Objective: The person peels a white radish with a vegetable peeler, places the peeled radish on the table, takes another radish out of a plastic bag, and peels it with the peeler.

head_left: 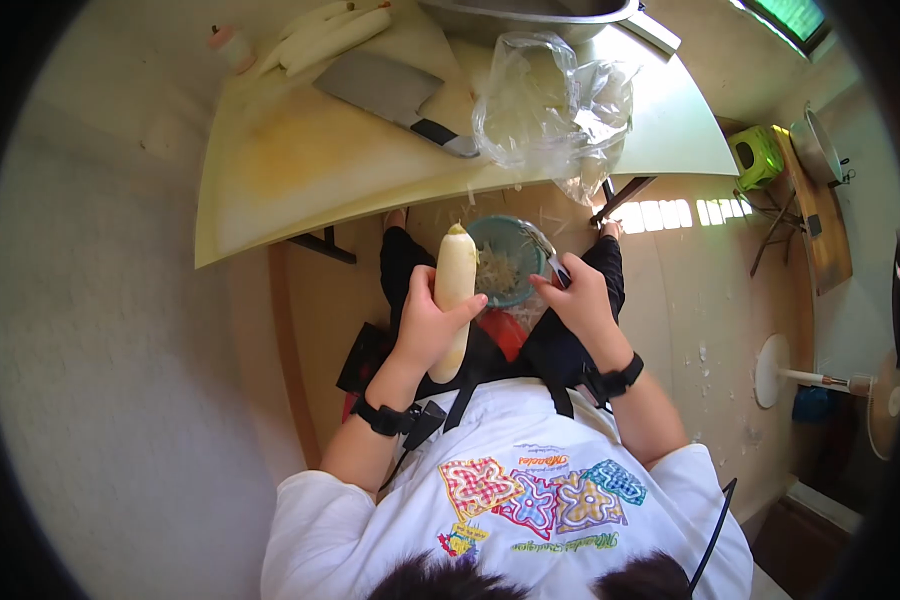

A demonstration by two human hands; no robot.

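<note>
"Both sides busy, are we?"
"Yes: our left hand [426,325] grips the white radish [457,270], just left of the teal basin [505,234]; our right hand [583,300] holds a peeler [553,261]."

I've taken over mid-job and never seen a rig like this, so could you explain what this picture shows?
There is no machine here: these are a person's two bare hands. The single picture comes from a camera worn on the head, looking forward and down, so the person's own shirt fills the bottom.

The left hand holds a long white radish. The right hand grips a dark-handled tool, apparently a peeler. Between the legs is a teal tub with pale shreds inside.

On the table ahead lie a cleaver, a clear plastic bag, more long white vegetables and a metal basin.
</note>
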